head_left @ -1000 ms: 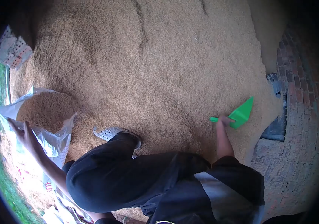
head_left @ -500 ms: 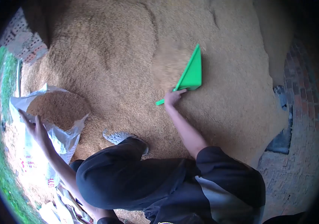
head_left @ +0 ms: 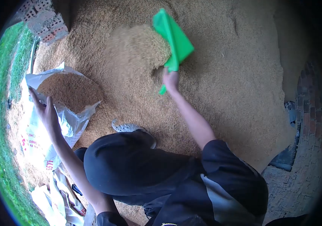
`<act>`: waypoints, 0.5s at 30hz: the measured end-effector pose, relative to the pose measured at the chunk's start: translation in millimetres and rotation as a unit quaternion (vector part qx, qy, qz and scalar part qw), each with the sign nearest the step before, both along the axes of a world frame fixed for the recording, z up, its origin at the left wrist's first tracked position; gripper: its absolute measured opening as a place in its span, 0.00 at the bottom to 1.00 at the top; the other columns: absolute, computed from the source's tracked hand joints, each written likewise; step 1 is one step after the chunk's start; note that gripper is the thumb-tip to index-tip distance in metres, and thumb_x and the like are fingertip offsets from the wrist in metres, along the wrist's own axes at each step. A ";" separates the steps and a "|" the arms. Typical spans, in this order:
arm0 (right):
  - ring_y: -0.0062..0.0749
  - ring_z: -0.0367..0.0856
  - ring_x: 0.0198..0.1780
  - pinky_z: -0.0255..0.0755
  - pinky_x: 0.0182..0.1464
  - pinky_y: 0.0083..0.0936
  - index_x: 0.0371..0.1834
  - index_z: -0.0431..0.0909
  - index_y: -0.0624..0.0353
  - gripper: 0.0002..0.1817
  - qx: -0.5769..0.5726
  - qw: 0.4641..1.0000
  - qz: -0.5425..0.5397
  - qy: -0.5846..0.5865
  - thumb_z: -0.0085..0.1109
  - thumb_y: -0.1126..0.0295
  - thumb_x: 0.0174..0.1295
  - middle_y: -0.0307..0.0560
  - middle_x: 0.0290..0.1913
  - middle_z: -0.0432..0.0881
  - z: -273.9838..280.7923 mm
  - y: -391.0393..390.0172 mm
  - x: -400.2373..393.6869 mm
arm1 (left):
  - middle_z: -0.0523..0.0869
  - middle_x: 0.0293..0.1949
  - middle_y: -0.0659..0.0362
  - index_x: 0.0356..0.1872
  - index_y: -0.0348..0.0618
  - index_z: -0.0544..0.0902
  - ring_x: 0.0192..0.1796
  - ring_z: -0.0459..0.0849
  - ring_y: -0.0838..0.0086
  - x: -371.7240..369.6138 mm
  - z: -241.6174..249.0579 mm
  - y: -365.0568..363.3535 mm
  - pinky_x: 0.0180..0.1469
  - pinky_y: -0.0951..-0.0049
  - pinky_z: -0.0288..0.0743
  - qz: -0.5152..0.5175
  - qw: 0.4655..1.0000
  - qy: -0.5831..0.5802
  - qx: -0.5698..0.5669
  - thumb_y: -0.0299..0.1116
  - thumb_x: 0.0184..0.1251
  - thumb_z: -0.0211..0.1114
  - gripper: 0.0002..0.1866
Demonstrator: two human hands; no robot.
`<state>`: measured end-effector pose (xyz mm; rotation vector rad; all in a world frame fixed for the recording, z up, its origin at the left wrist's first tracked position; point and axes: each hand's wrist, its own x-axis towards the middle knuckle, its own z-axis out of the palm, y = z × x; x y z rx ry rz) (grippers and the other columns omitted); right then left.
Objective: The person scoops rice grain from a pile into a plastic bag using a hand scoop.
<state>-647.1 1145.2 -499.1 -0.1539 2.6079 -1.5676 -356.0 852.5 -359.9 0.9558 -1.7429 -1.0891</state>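
My right hand (head_left: pixel 171 80) is wrapped around the handle of a green dustpan (head_left: pixel 181 43), which is tilted on its side over a large pile of tan grain (head_left: pixel 221 94). Loose grain, blurred by motion, spreads to the left of its open edge. At the left, my left hand (head_left: pixel 48 115) grips the near rim of a white plastic sack (head_left: pixel 67 122). The sack's mouth is spread wide, and brown grain (head_left: pixel 70 90) fills it up to the opening. Part of the fingers is hidden against the plastic.
A grey perforated shoe (head_left: pixel 127 127) stands on the grain near my knee. Stacked hollow bricks (head_left: pixel 46 20) are at the upper left, beside grass (head_left: pixel 2 124). More white sacks (head_left: pixel 57 199) lie at the lower left. Brick paving (head_left: pixel 308 150) borders the pile at the right.
The dustpan has moved up and left in my right hand and turned, pushing grain leftward. My left hand stays at the sack's rim. The whole view has shifted slightly.
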 end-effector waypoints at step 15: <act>0.44 0.79 0.42 0.72 0.43 0.39 0.45 0.67 0.65 0.21 0.190 0.529 -0.824 -0.073 0.57 0.64 0.51 0.56 0.43 0.78 39.4 623.3 147.0 | 0.48 0.71 0.51 0.70 0.46 0.50 0.72 0.49 0.63 4.2 -8.7 -13.7 0.71 0.66 0.43 -0.020 0.996 -0.072 -0.047 0.22 0.63 0.52 0.34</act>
